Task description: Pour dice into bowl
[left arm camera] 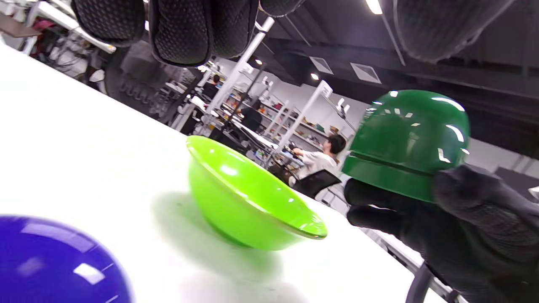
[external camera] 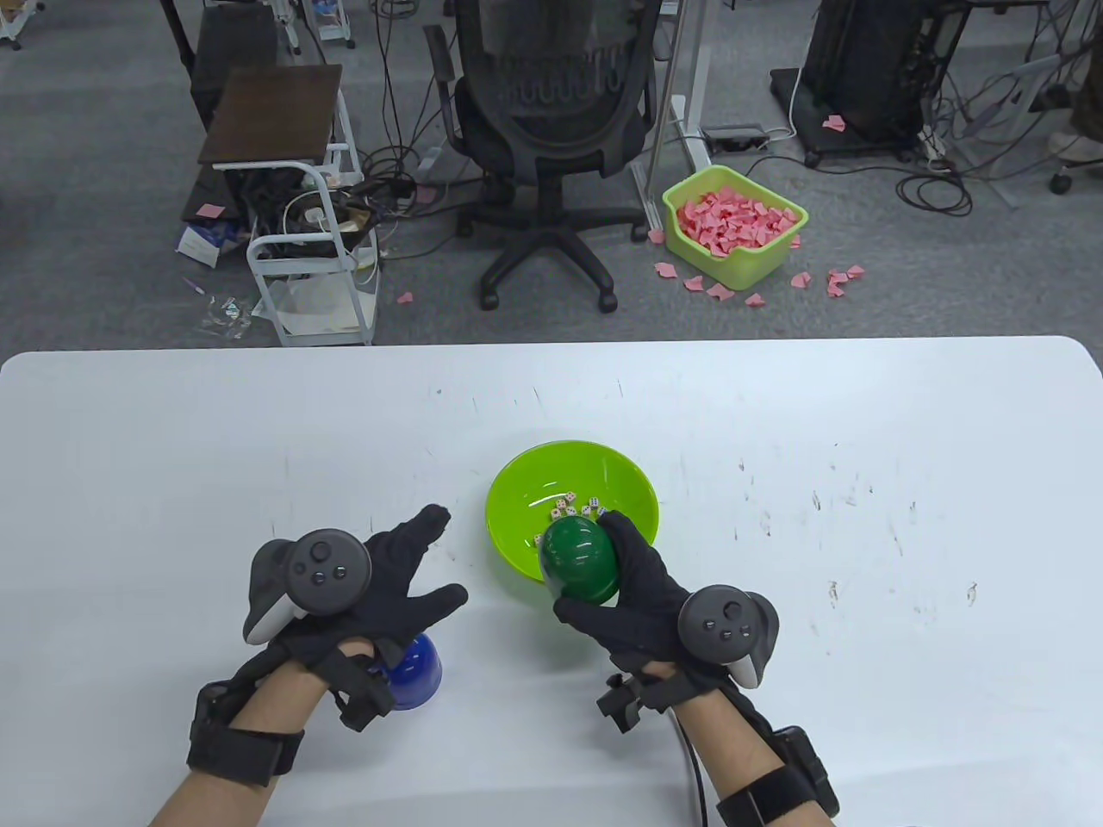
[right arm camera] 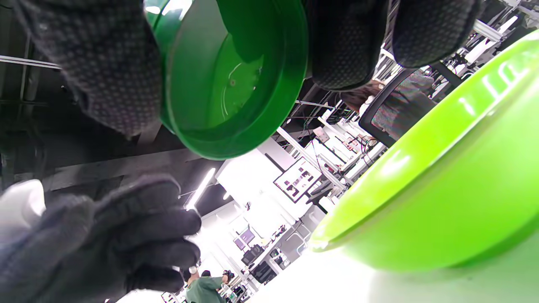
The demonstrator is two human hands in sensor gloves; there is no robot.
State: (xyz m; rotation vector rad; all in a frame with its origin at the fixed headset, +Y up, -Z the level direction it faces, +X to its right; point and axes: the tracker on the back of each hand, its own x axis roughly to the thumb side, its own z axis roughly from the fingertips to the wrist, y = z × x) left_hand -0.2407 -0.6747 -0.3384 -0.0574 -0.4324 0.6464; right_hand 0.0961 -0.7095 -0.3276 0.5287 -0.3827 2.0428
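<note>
A lime green bowl [external camera: 517, 491] stands on the white table and holds several white dice [external camera: 573, 506]. My right hand [external camera: 638, 586] grips a dark green cup [external camera: 579, 562], upturned over the bowl's near rim with its mouth facing down. In the right wrist view the cup [right arm camera: 227, 84] looks empty inside, next to the bowl [right arm camera: 442, 202]. My left hand [external camera: 388, 577] hovers open, fingers spread, left of the bowl. A blue cup [external camera: 418, 676] stands mouth down on the table under my left wrist. The left wrist view shows the bowl [left arm camera: 244, 198], green cup [left arm camera: 408, 143] and blue cup [left arm camera: 54, 265].
The white table [external camera: 862, 448] reaches far to the right and left of the bowl. Beyond its far edge are an office chair [external camera: 547, 129], a white cart [external camera: 314, 258] and a green bin of pink scraps [external camera: 732, 224] on the floor.
</note>
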